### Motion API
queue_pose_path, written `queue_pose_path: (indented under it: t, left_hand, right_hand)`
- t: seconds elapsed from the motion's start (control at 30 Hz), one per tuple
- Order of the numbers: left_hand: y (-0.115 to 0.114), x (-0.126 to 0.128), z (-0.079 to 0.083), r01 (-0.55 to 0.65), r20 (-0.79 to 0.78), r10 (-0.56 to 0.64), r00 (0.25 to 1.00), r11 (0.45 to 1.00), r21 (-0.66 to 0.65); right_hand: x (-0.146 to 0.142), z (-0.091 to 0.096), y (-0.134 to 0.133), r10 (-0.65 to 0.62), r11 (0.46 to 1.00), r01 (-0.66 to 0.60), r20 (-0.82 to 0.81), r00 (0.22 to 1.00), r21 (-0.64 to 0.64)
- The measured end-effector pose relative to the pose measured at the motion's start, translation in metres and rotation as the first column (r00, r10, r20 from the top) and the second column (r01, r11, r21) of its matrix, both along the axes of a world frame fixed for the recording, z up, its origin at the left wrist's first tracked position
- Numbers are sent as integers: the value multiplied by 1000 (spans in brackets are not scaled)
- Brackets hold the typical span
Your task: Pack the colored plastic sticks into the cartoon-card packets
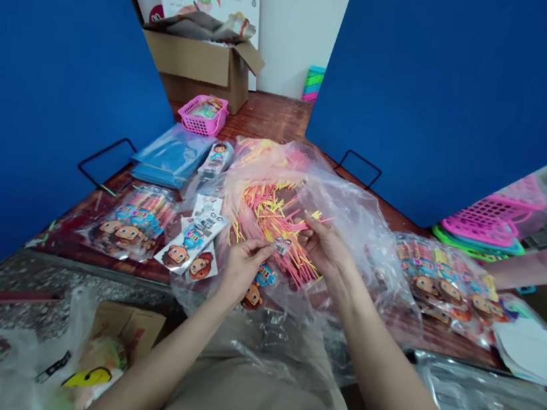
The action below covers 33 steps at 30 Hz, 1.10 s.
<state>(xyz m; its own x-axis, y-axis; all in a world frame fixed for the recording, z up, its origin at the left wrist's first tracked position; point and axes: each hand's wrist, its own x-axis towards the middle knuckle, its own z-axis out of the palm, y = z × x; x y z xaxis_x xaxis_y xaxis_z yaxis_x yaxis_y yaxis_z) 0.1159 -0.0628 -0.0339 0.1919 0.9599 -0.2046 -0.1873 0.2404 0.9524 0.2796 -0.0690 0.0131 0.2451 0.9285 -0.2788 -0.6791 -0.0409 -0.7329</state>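
A loose heap of thin pink and yellow sticks point(272, 215) lies in a large clear plastic bag point(366, 224) spread over the table. My left hand point(240, 264) is closed, pinching the top of a small packet point(258, 290) printed with a cartoon face; its barcoded end shows by my fingertips. My right hand point(329, 244) is closed around a few of the thin sticks point(316, 216), whose yellow ends stick out past the fingers. Left of my left hand, several printed cartoon packets point(192, 243) lie overlapping.
Filled packets lie bundled at left point(133, 221) and right point(445, 278). Behind are blue plastic sheets point(174, 151), a pink basket point(203, 115) and an open cardboard box point(196, 64). Blue panels flank the table at left point(58, 82) and right point(445, 86). More baskets point(493, 217) sit at right.
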Motion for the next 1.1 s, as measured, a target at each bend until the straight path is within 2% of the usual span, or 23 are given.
queue_pose_path:
  t: [0.1, 0.2, 0.37, 0.5, 0.67, 0.77, 0.87, 0.97, 1.1]
  left_hand:
    - [-1, 0, 0, 9, -12, -9, 1000, 1000, 26]
    - [-2, -2, 0, 13, -29, -12, 999, 999, 29]
    - [-2, -4, -1, 7, -73, -2, 997, 997, 72]
    - [-3, -4, -1, 0, -126, 20, 992, 987, 162]
    - [-4, -3, 0, -10, -137, 38, 990, 980, 199]
    - [-3, -2, -4, -11, -127, 37, 991, 980, 198]
    - [-3, -2, -7, -3, -124, 28, 992, 981, 192]
    - [-3, -2, -7, 8, -90, 3, 996, 992, 129]
    - [-4, -1, -4, -28, -27, 29, 999, 998, 61]
  right_hand:
    - [-10, 5, -3, 9, 1000, -9, -2, 1000, 20]
    - [-15, 4, -3, 19, 999, -21, 81, 997, 25]
    - [-19, -7, -2, -76, 994, 57, 208, 975, 94]
    - [-19, -10, -1, -77, 997, 76, 145, 986, 12]
    - [-15, -12, 3, -5, 986, 2, -15, 1000, -168]
    - [-14, -14, 4, -9, 983, 4, -27, 1000, -183]
    - [-17, -16, 2, -29, 992, 34, 35, 999, -123]
    - [-20, -18, -1, -77, 997, 76, 175, 981, 12]
    - [-23, -17, -7, -133, 986, 77, 415, 900, 149]
